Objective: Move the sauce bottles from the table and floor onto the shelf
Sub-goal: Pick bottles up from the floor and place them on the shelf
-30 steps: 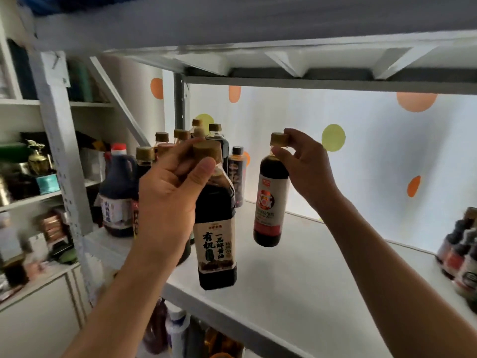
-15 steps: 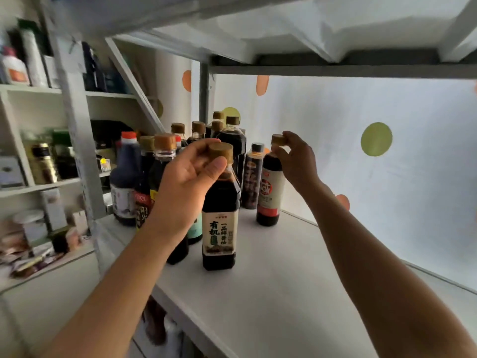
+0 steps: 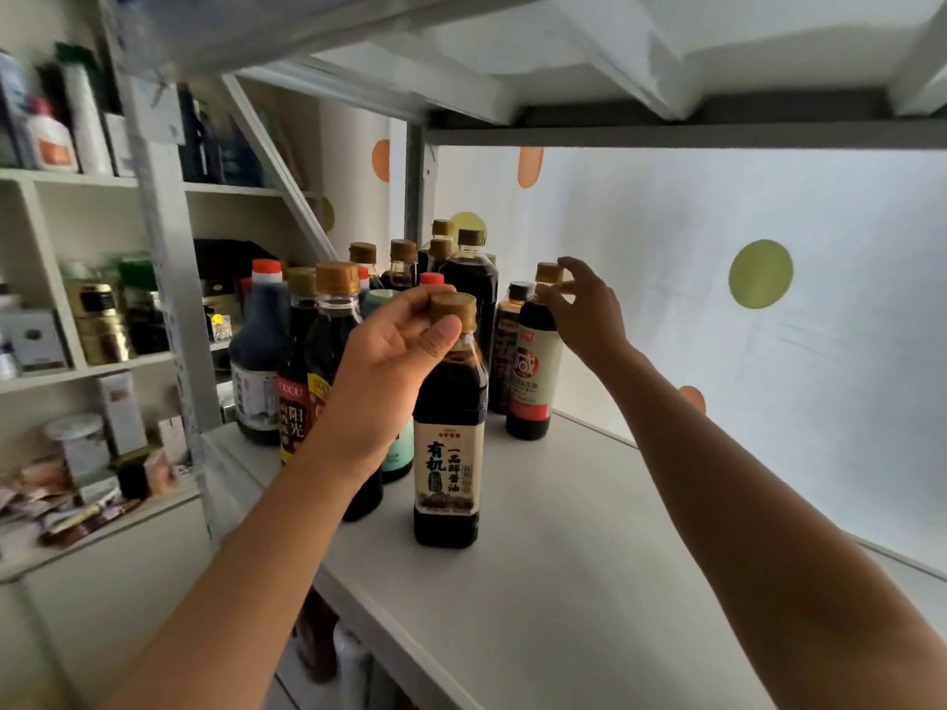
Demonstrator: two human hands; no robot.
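A tall dark soy sauce bottle [image 3: 447,453] with a cream label and gold cap stands on the white shelf [image 3: 563,581], near its front. My left hand [image 3: 399,351] pinches its cap from the left. Farther back, a smaller dark bottle [image 3: 532,381] with a white and red label stands on the shelf next to a black-capped bottle [image 3: 507,351]. My right hand [image 3: 584,312] holds that smaller bottle at its gold cap and neck. Several other sauce bottles [image 3: 328,340] crowd the shelf's back left corner.
The upper shelf board [image 3: 666,130] hangs low overhead. A perforated white upright [image 3: 169,299] stands at the left front corner, with a side cabinet of jars and boxes [image 3: 102,325] beyond it. A white dotted sheet [image 3: 758,274] backs the shelf. More bottles [image 3: 317,643] sit below.
Both bottles have come down from mid-air and now stand on the shelf, the right one set back beside the group. Both hands remain at the caps.
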